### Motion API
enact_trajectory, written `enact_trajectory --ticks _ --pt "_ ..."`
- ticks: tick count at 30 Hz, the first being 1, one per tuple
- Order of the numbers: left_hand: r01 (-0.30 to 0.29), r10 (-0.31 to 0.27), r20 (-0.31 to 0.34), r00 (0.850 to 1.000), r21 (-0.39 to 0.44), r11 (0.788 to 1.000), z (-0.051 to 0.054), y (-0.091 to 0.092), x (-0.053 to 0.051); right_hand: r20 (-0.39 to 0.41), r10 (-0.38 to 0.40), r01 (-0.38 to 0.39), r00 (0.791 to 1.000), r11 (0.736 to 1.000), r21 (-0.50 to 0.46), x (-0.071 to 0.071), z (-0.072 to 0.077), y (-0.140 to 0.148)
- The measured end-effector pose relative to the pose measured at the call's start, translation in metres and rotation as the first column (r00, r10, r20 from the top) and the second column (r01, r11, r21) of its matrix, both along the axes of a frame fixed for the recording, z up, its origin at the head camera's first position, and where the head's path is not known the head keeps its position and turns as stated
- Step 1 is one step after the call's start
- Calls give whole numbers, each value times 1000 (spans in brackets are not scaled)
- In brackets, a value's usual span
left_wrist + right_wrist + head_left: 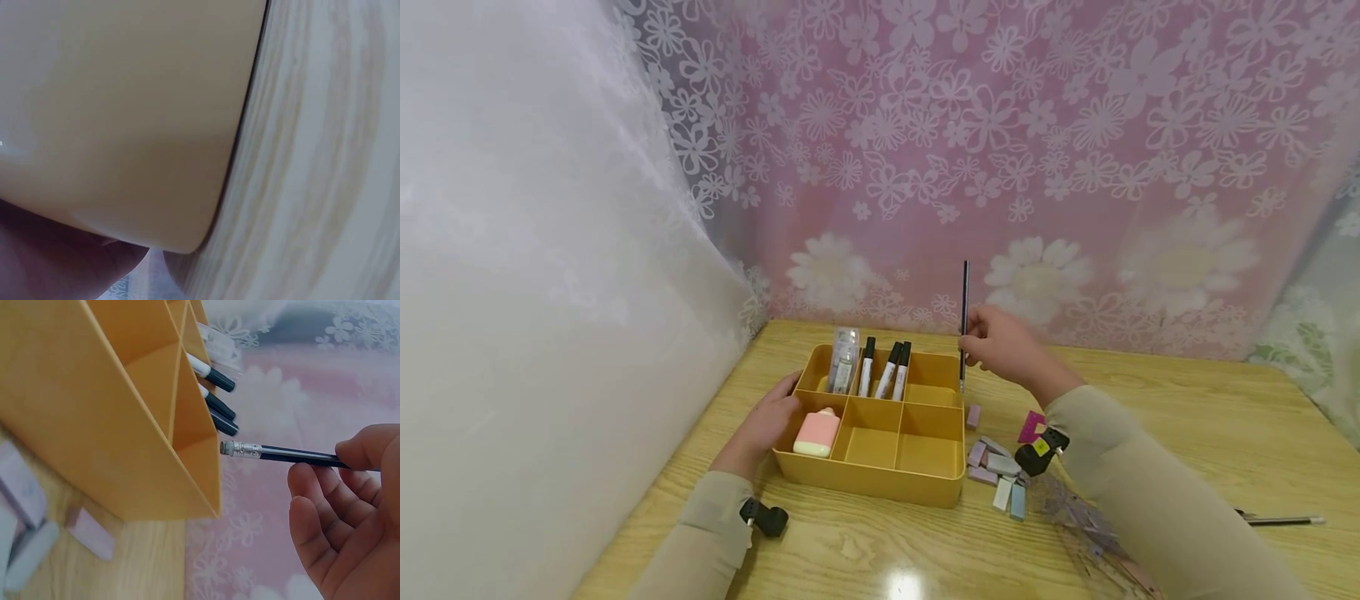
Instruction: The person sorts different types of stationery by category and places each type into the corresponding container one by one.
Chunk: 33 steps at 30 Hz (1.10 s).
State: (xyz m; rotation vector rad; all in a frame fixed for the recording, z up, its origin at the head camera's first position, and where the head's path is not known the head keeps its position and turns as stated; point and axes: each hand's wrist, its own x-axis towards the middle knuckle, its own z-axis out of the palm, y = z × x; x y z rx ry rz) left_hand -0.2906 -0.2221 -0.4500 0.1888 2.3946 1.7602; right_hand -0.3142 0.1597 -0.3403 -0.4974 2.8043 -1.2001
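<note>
Wood-grain counter: near its back edge, right hand pinches pencil; left hand touches organizer, grip unclear; print on markers unreadable.

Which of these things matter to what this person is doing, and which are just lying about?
Likely in the job:
pencil, held upright
yellow divided box
three markers, pink bottle and clear packet, inside it

Seemingly just lying about:
pastel blocks
magenta piece
purple sprigs
dark rod at far right
</note>
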Motion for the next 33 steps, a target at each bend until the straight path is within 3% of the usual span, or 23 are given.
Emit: enact_trajectory --ticks 3,8,9,16,26,33 --pt "3 -3 10 1000 4 1000 5 2 3 11 -2 2 1000 1000 -15 -5 -6 -12" --pt "18 -17 -20 1000 14 1000 2 1 2 36 6 -4 999 998 -55 -9 -16 -26" --pt "14 -13 -29 999 10 1000 -4 0 -1 39 8 -5 999 998 -63 -9 -18 -28" --pt "-10 10 -17 1000 -26 1000 -2 0 0 92 5 4 996 995 -103 -12 -25 -38" --pt "-11 11 9 1000 -18 1000 1 1 2 99 -11 15 995 999 -35 -12 -33 -41" --pt "-16 15 -3 1000 -18 1000 0 0 1 55 15 -15 998 1000 7 -4 -27 -30"
